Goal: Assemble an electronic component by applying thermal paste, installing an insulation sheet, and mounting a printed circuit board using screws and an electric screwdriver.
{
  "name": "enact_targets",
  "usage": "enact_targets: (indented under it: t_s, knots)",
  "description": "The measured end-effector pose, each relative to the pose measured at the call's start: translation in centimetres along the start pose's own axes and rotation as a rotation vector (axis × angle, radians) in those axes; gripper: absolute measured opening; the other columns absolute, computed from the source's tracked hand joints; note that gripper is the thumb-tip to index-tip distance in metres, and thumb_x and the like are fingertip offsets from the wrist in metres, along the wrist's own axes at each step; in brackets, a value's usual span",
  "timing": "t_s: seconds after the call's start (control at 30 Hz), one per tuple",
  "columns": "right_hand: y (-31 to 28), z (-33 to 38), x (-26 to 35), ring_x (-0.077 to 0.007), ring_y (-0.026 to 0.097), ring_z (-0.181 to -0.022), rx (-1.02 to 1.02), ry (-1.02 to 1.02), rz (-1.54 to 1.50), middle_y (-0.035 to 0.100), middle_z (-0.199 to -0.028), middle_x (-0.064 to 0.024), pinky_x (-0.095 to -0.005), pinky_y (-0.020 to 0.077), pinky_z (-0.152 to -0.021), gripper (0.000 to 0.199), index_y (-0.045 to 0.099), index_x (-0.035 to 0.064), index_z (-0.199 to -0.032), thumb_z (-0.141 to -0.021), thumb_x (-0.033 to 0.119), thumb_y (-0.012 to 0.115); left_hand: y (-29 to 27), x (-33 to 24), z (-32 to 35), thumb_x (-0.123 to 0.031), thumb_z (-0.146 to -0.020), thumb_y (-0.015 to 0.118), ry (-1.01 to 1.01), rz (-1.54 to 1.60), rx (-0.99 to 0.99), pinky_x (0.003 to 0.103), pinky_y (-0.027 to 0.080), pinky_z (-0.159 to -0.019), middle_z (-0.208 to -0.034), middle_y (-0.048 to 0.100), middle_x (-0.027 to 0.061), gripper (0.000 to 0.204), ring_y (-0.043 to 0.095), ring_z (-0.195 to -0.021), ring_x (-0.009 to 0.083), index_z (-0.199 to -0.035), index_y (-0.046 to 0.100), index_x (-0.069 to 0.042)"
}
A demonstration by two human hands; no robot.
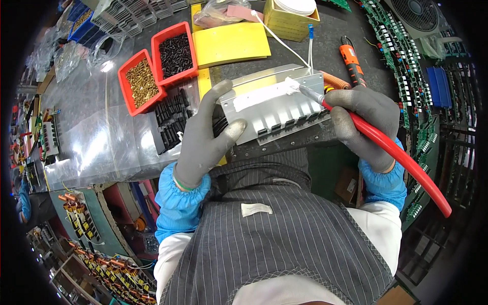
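Two trays left of the metal housing (screwdriver right)

Dark worktable under glare-lit clear plastic sheeting, fan at far right, cluttered shelves lower left.

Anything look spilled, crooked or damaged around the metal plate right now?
Nothing stands out. The left hand steadies the metal plate while the right hand holds a red-handled brush on a white paste strip, which stays on the plate. The two red bins keep their parts inside.
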State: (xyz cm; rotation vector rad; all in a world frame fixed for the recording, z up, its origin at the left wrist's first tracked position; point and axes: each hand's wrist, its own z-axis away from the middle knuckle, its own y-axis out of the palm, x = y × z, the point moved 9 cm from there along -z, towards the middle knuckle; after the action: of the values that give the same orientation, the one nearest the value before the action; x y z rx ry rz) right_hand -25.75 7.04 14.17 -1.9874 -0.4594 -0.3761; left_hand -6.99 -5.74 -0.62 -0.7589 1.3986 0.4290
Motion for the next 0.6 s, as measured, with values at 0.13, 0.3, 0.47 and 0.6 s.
enact_targets:
  t_s: [0.13,0.3,0.47,0.6]
  knots:
    - [-1.1,0.4,-1.0,-0.0224,0.066,-0.062,-0.016,0.012,-0.008,0.069,-0.075,-0.0102,-0.0347,0.0506,-0.061,0.017,0.074,0.0025,-0.092,-0.076,0.004,0.069,0.0,0.4,0.1,-0.031,-0.088,0.075,-0.019,0.034,-0.002,0.042,0.051,-0.105,-0.133,0.066,0.0244,0.073,0.066,-0.123,0.0354,-0.15,0.047,-0.005]
    - [-2.0,0.8,-2.6,-0.021,0.07,-0.066,0.048,0.111,0.053,0.071,-0.076,-0.0096,-0.033,0.0555,-0.064,0.015,0.075,0.0028,-0.095,-0.08,0.002,0.074,-0.1,0.1,0.0,-0.03,-0.088,0.075,-0.034,0.013,0.007,0.042,0.051,-0.105,-0.131,0.067,0.0244,0.073,0.067,-0.122,0.0347,-0.15,0.047,-0.004]
    - [-2.8,1.6,-3.7,-0.0179,0.069,-0.065,0.009,0.146,-0.003,0.071,-0.077,-0.0095,-0.0308,0.0544,-0.063,0.014,0.075,0.002,-0.096,-0.083,0.004,0.073,0.0,0.1,0.1,-0.029,-0.087,0.076,-0.03,0.022,0.0,0.041,0.051,-0.105,-0.13,0.068,0.0244,0.074,0.067,-0.122,0.0337,-0.15,0.047,-0.004]
    - [-5.1,4.0,-5.1,-0.0112,0.061,-0.062,-0.2,0.255,-0.118,0.068,-0.076,-0.0054,-0.0269,0.0485,-0.057,0.015,0.074,-0.0016,-0.099,-0.088,0.007,0.07,0.1,0.0,0.5,-0.032,-0.087,0.076,-0.036,0.029,0.003,0.041,0.051,-0.106,-0.131,0.067,0.0237,0.075,0.066,-0.123,0.0328,-0.151,0.047,-0.004]
